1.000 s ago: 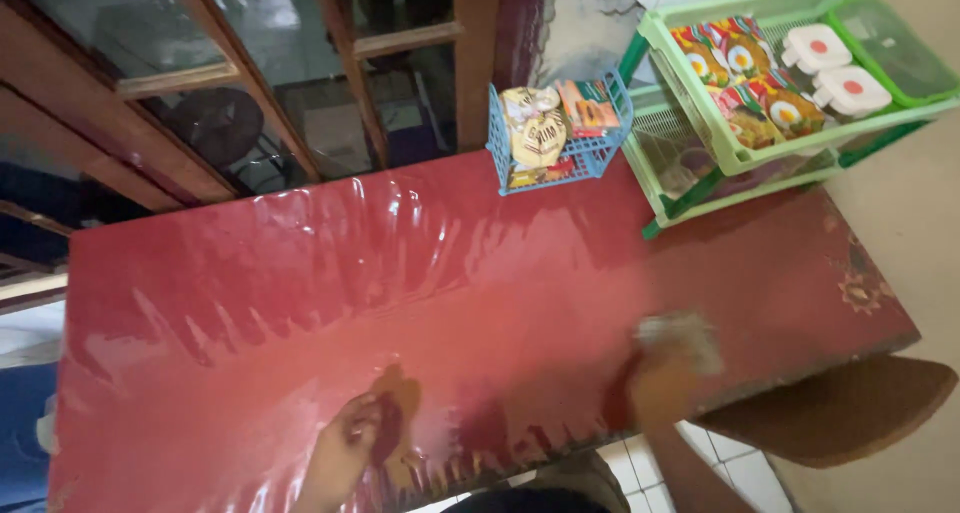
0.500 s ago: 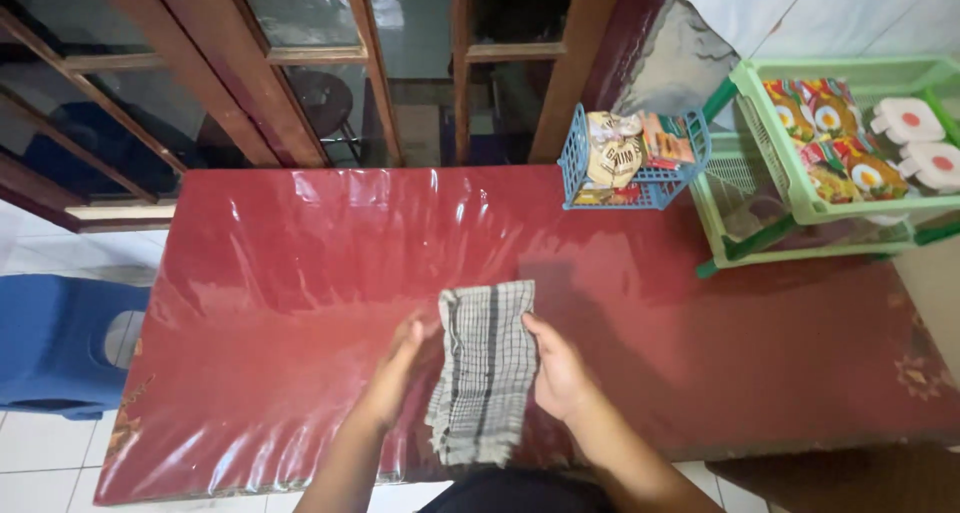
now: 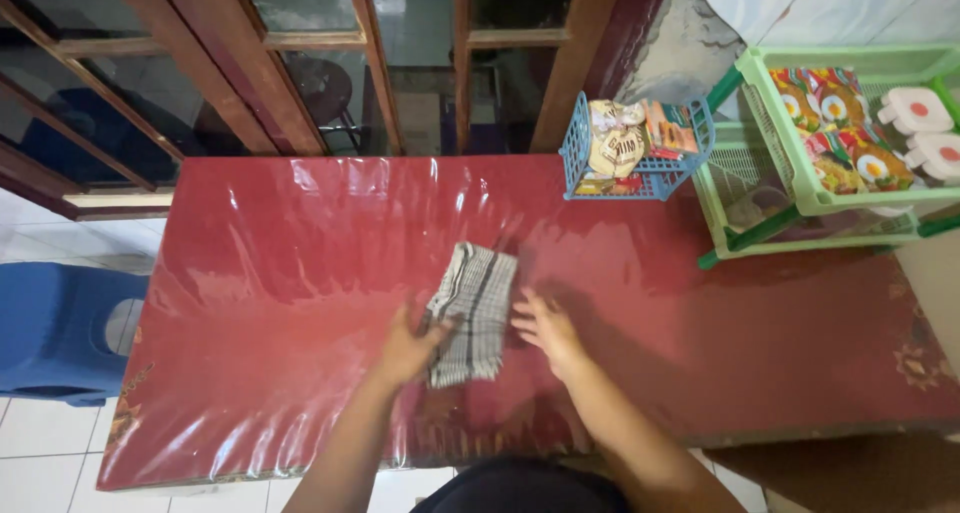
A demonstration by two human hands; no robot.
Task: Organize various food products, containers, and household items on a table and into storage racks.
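A checked cloth (image 3: 471, 313) is laid flat near the middle of the red tabletop (image 3: 280, 273), which is covered with shiny clear plastic. The cloth is white with dark lines. Its left edge is touched by the left hand (image 3: 408, 345), whose fingers are spread and rest partly on the cloth. The right hand (image 3: 545, 325) is held just beside the right edge of the cloth, with its fingers spread wide and nothing gripped. A small blue basket (image 3: 640, 148) full of snack packets is seen at the far edge of the tabletop. A green rack (image 3: 850, 133) with more packets is placed to the right. A blue stool (image 3: 60, 328) is seen on the left.
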